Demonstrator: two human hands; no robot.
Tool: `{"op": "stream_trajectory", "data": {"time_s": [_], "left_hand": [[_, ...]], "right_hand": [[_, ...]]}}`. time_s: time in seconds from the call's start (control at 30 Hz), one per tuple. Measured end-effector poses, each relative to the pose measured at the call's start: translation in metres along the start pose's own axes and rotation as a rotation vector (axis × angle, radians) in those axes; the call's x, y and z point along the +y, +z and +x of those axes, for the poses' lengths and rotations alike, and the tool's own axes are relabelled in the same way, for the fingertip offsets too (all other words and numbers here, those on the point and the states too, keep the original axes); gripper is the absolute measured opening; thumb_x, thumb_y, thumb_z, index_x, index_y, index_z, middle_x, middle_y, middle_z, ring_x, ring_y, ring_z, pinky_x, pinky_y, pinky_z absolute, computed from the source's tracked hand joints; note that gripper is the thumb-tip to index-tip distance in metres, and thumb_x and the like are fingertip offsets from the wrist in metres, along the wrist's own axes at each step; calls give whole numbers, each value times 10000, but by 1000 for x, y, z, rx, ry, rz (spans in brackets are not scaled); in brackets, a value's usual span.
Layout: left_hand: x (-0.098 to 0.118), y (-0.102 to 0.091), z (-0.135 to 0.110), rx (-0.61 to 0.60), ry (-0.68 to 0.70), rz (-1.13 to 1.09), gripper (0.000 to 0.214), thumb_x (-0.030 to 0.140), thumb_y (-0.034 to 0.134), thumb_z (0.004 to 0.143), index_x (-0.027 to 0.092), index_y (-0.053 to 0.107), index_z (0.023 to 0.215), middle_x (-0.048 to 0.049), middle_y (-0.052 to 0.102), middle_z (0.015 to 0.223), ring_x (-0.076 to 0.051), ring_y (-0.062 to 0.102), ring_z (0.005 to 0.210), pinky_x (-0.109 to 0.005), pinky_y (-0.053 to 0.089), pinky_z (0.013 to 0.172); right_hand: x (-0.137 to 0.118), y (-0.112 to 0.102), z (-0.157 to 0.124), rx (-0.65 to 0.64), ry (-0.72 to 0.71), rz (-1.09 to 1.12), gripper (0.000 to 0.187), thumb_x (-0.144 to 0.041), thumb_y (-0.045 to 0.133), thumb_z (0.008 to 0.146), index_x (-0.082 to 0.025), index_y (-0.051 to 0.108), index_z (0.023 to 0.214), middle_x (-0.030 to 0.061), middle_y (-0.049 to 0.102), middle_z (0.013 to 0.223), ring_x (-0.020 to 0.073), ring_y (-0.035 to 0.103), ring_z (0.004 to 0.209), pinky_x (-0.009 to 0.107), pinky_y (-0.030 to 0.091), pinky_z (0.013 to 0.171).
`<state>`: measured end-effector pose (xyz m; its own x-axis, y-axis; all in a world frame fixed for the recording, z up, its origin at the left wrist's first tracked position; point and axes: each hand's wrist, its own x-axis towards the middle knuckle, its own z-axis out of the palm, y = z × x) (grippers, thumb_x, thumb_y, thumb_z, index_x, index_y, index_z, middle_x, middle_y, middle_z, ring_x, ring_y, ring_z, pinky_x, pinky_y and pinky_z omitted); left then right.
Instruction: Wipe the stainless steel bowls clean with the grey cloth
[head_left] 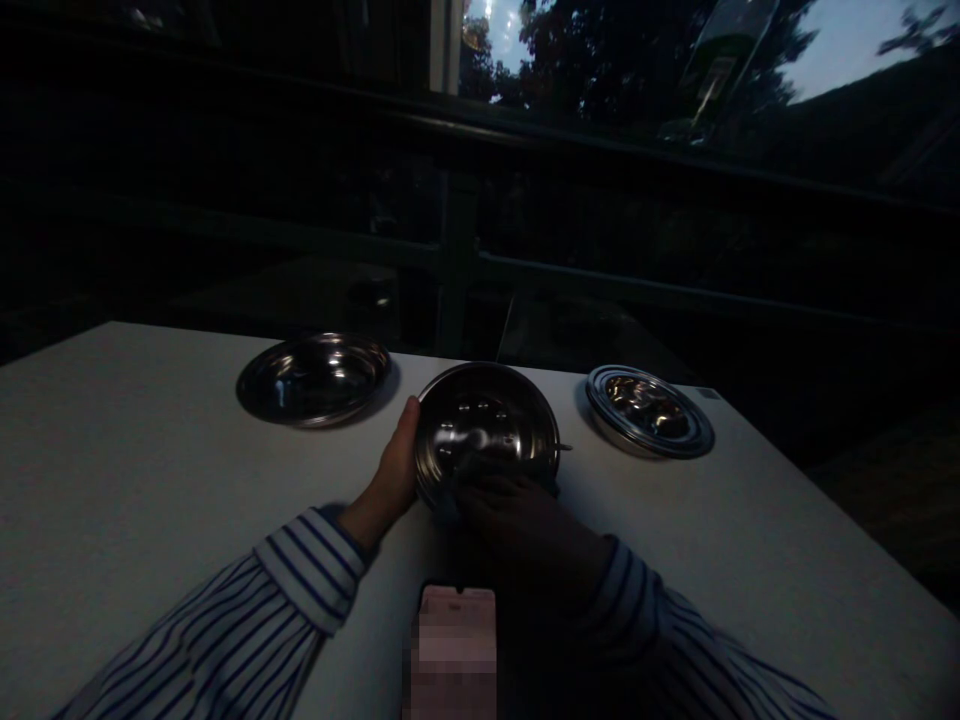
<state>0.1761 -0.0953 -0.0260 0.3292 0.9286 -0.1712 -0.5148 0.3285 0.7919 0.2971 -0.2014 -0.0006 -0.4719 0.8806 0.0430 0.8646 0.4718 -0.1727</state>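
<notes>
A shiny metal bowl (480, 400) is tilted toward me over the middle of the white table. My left hand (399, 455) grips its left side, thumb at the rim and the other fingers hidden behind. Over the near rim, my right hand (517, 515) presses what looks like a dark cloth (447, 505) against the bowl's inside. Shadow blurs the cloth's outline and part of the right fingers. A small thin piece (565, 447) sticks out past the bowl's right rim; its kind is unclear.
On the white table (180, 470), a wide metal bowl (315, 385) sits at left and stacked metal dishes (649, 412) at right. A lit phone (456, 640) lies nearest me. Dark railing (457, 240) runs behind the table; a clear bottle (720, 70) stands upper right.
</notes>
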Motion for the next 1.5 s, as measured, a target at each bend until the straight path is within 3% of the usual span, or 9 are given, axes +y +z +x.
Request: {"op": "stream_trajectory", "data": {"time_s": [0.13, 0.33, 0.53, 0.73, 0.87, 1.0, 1.17, 1.33, 1.5], "left_hand": [[0, 0, -1, -41, 40, -15, 469, 543, 534, 734, 143, 679, 932, -75, 725, 903, -267, 584, 1045, -385, 389, 967], [-2, -2, -1, -25, 53, -4, 487, 548, 557, 715, 143, 668, 961, -85, 711, 961, -271, 564, 1074, -391, 361, 987], [0, 3, -1, -10, 27, -50, 453, 536, 530, 739, 140, 679, 901, -75, 723, 897, -262, 581, 1049, -385, 388, 967], [1, 4, -3, -24, 5, -56, 473, 545, 523, 742, 137, 670, 931, -72, 726, 871, -260, 596, 1026, -390, 369, 985], [1, 4, -5, -25, 23, -66, 427, 526, 525, 749, 147, 684, 866, -64, 731, 826, -262, 586, 1043, -386, 368, 989], [2, 5, -8, -72, 27, -57, 383, 515, 550, 728, 161, 692, 760, -58, 732, 788, -272, 560, 1082, -381, 373, 990], [5, 5, -7, -132, 11, -40, 388, 515, 537, 736, 162, 695, 773, -65, 732, 820, -280, 562, 1076, -387, 395, 968], [8, 2, -2, -90, 8, 17, 471, 562, 510, 738, 153, 693, 883, -78, 730, 840, -286, 586, 1036, -394, 398, 955], [6, -1, 0, -32, -8, 48, 507, 579, 507, 734, 141, 684, 918, -78, 729, 852, -270, 600, 1013, -387, 394, 955]], "right_hand": [[-5, 16, 7, 97, -8, -25, 538, -215, 443, 842, -36, 310, 1332, 187, 449, 1313, 275, 385, 1217, 444, 392, 917], [0, -10, -5, -110, 84, -42, 291, -206, 484, 828, -118, 565, 1093, 117, 651, 1014, 253, 555, 1011, 423, 408, 873], [-3, 14, 5, 89, -13, -55, 531, -232, 464, 836, -47, 337, 1318, 174, 462, 1304, 278, 378, 1212, 444, 371, 934], [7, 2, -1, -18, -4, -4, 271, -244, 460, 858, -135, 548, 1090, 109, 629, 1061, 236, 529, 1037, 410, 417, 866], [3, 12, 6, 130, -49, 37, 440, -265, 436, 872, -97, 398, 1277, 140, 519, 1252, 261, 415, 1184, 436, 385, 933], [-8, 29, 17, 226, -5, 43, 497, -292, 378, 897, -53, 321, 1329, 171, 415, 1345, 278, 349, 1234, 460, 382, 948], [-7, 18, 6, 121, -15, -36, 527, -256, 462, 845, -47, 350, 1315, 185, 455, 1307, 275, 370, 1225, 449, 364, 962], [2, -3, -6, -55, 85, -96, 317, -205, 477, 830, -139, 549, 1131, 131, 620, 1097, 259, 534, 1046, 430, 403, 879], [0, 10, 5, 38, 1, -54, 429, -233, 456, 844, -97, 444, 1251, 137, 541, 1230, 264, 454, 1151, 428, 384, 916]]}}
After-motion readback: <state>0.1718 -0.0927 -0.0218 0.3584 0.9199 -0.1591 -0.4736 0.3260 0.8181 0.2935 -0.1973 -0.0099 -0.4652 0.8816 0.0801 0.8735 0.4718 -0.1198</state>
